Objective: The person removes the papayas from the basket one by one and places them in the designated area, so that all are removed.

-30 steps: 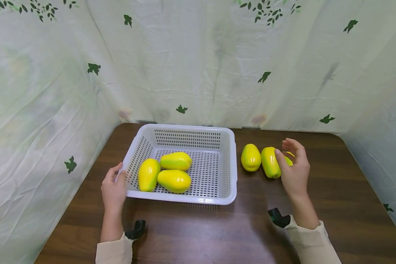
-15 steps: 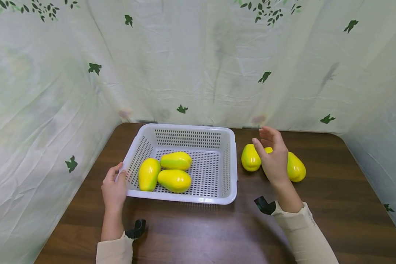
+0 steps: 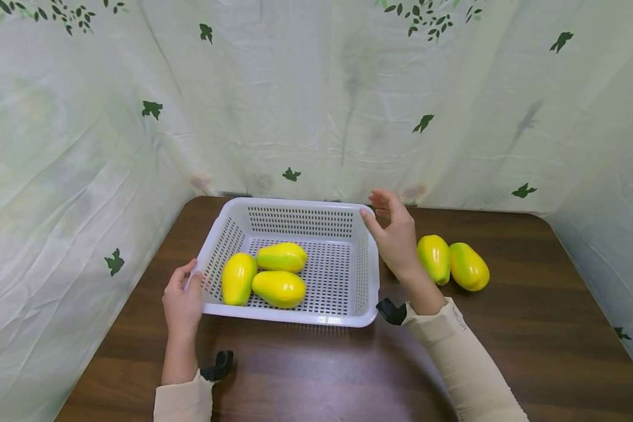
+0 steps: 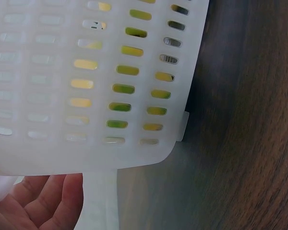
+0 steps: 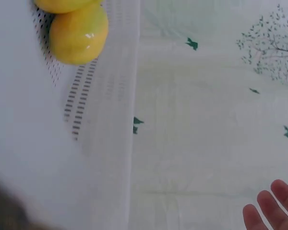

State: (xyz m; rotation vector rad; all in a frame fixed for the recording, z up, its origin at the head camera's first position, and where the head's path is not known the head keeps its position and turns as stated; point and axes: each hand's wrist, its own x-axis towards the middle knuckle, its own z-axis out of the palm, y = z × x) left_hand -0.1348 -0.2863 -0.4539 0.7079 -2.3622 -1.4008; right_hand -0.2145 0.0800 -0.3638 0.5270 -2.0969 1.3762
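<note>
My left hand [image 3: 183, 302] grips the left rim of a white plastic basket [image 3: 290, 316], whose slotted wall [image 4: 98, 153] fills much of the left wrist view. Three glossy yellow-green fruits [image 3: 279, 289], shaped like mangoes or papayas, lie in the basket's left half. My right hand [image 3: 398, 237] is at the basket's right rim near the back corner, fingers parted and nothing between them. Just right of that hand, two more such fruits [image 3: 469, 267] lie side by side on the table. Another fruit there is nearly all hidden behind the hand.
The brown wooden table [image 3: 538, 328] carries everything. A pale curtain [image 3: 316, 105] with green leaf and bird prints closes off the back and both sides. A black wrist mount [image 3: 391, 312] juts from the right sleeve near the basket's front right corner.
My right hand has swept left, from over the fruits on the table to the basket's right rim, uncovering the rightmost fruit. The left hand and the basket have stayed put.
</note>
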